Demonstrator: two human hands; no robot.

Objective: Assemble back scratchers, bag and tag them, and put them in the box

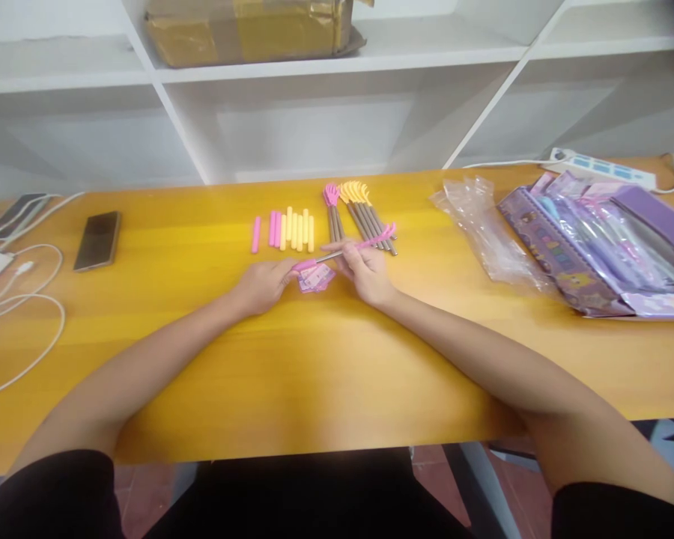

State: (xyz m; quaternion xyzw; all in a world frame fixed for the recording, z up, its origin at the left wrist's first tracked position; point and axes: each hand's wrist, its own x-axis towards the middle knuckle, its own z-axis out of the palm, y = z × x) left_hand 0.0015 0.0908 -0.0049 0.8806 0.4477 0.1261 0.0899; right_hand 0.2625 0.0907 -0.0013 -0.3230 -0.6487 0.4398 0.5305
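While our left hand (265, 287) pinches the pink grip (304, 265) and our right hand (369, 275) clamps fingers on the rod (328, 257), the stick between them looks light, stiff, surest held by its grip

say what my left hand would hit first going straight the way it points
Beyond the pink-ended stick it holds, probably the right hand, though the small cards lie close to that line and depth is unclear.
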